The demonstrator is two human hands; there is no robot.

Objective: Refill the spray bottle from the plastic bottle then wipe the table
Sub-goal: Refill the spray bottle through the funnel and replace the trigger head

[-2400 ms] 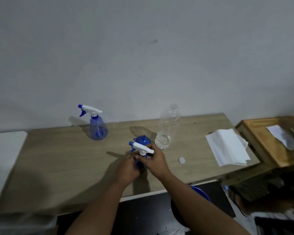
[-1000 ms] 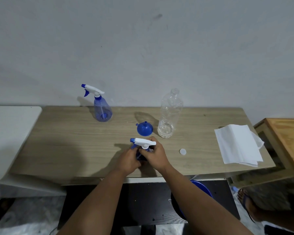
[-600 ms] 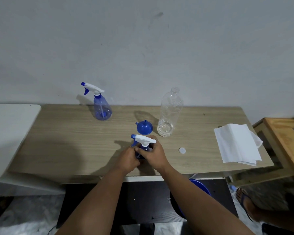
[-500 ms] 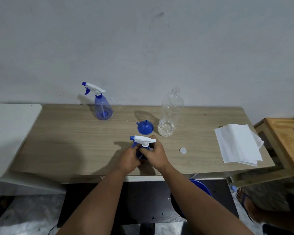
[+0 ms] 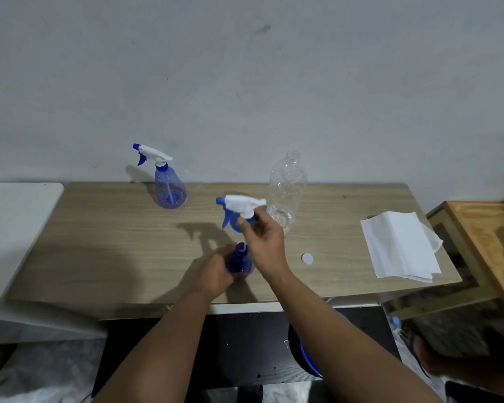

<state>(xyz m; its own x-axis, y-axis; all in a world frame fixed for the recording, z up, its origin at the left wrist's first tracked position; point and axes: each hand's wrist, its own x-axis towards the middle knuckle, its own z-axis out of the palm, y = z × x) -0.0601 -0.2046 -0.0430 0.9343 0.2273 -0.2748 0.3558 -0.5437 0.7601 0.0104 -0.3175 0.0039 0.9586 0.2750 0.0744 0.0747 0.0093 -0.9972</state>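
— How far along are you?

— My left hand [image 5: 216, 274] grips the small blue plastic spray bottle [image 5: 239, 261] near the table's [image 5: 99, 257] front edge; my right hand [image 5: 262, 242] pinches its white trigger head [image 5: 243, 205], lifted clear. I judge the bottle opened; refilling and wiping remain.

— And the count?

— One white cap [image 5: 307, 258], one stack of white paper towels [image 5: 399, 245] to the right, one clear plastic bottle [image 5: 287, 189] uncapped behind, and a second spray bottle [image 5: 166, 181] far left.

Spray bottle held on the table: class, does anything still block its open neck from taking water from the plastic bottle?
Only partly. The trigger head is off the spray bottle, lifted by the right hand, but it hangs just above the neck with its tube apparently still inside. The plastic bottle stands uncapped.
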